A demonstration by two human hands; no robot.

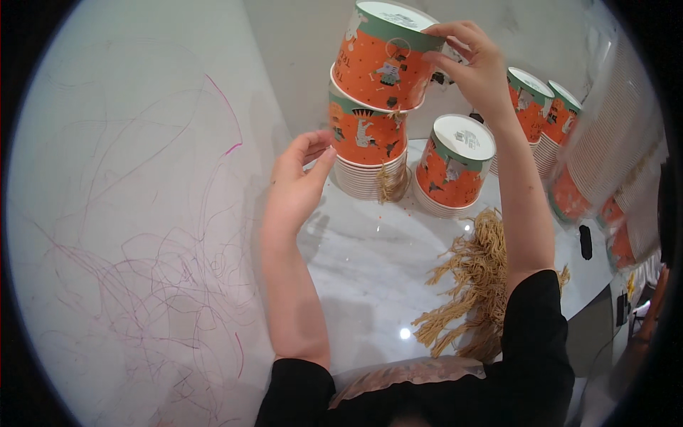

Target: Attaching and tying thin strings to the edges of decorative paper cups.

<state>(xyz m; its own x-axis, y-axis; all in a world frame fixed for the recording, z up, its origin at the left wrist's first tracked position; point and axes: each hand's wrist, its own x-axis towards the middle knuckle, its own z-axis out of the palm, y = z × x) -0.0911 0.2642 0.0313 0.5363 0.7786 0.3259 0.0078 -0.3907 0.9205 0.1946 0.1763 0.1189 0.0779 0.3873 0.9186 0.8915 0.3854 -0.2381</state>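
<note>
In front of me stands a tall stack of upside-down orange paper tubs with green bands. My right hand (466, 60) is closed at the edge of the top tub (388, 60), its index finger at the base rim and its thumb against the side. Lower down, my left hand (302, 171) is beside the middle tub (366, 132), fingers slightly bent and thumb apart; whether its fingertips touch the tub I cannot tell. A tuft of tan string (391, 183) hangs over the white rims of the nested tubs (353, 178) at the stack's bottom.
To the right is a shorter tub stack (455, 178), with a heap of tan string (477, 285) nearer me. More tub stacks (530, 107) and plastic-wrapped tubs (597, 142) stand far right. A scribbled white wall (156, 213) borders the marble-patterned table (370, 277) on the left.
</note>
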